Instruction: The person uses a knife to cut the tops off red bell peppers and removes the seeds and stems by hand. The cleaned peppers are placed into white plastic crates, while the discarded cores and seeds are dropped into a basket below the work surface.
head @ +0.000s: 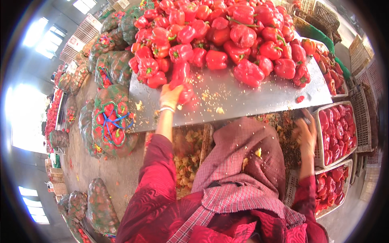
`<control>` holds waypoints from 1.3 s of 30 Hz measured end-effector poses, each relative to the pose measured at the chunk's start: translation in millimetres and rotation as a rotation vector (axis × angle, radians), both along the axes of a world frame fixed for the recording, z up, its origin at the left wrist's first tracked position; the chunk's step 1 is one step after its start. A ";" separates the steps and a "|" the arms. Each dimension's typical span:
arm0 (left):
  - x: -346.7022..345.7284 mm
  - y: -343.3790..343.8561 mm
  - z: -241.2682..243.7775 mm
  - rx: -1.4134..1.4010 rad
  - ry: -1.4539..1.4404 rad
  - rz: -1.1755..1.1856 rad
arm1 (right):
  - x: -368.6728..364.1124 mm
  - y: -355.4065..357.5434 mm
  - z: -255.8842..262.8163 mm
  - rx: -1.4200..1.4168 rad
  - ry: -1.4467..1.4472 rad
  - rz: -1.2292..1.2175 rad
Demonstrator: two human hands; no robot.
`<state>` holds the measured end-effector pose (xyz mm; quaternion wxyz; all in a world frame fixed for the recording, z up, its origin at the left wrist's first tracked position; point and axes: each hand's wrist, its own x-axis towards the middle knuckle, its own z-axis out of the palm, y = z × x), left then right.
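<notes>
A large heap of red bell peppers point(216, 59) covers the far part of the metal table point(218, 104), whose near part is strewn with pale seeds. My left hand point(170, 95), with a white band at the wrist, is on a red bell pepper point(185, 93) at the heap's near left edge; blur hides how firmly the fingers close on it. My right hand point(304, 130) is low beside the table's right front corner, left of a crate of red peppers. Something small, dark or metallic, shows at its fingers, too blurred to name.
Crates of peppers point(318, 124) point(349, 194) stand at the right. A crate of pepper cores point(184, 170) sits below the table, left of my lap. Net sacks of peppers point(98, 127) stand on the floor at the left. Stacked plastic crates point(360, 118) are farther right.
</notes>
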<state>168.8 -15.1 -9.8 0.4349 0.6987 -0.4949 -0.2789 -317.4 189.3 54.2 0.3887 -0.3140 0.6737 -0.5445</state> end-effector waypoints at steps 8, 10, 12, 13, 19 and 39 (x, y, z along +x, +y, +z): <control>-158.0 51.1 4.6 -0.219 -0.156 -0.175 | 136.6 -110.4 10.0 0.011 0.124 0.642; -168.2 44.1 10.6 -0.235 -0.164 -0.193 | 145.0 -127.2 8.3 -0.036 0.443 0.686; -168.3 34.7 17.6 -0.329 -0.243 -0.257 | 149.3 -139.6 3.4 -0.150 0.780 0.707; -167.5 31.7 21.3 -0.375 -0.282 -0.288 | 148.6 -142.9 4.2 -0.120 0.790 0.723; -160.0 23.1 36.2 -0.295 -0.399 -0.295 | 151.7 -153.3 9.2 0.038 0.631 0.764; -158.7 -36.4 16.0 0.107 -0.038 -0.171 | 102.2 -81.7 -22.2 0.385 -0.036 0.613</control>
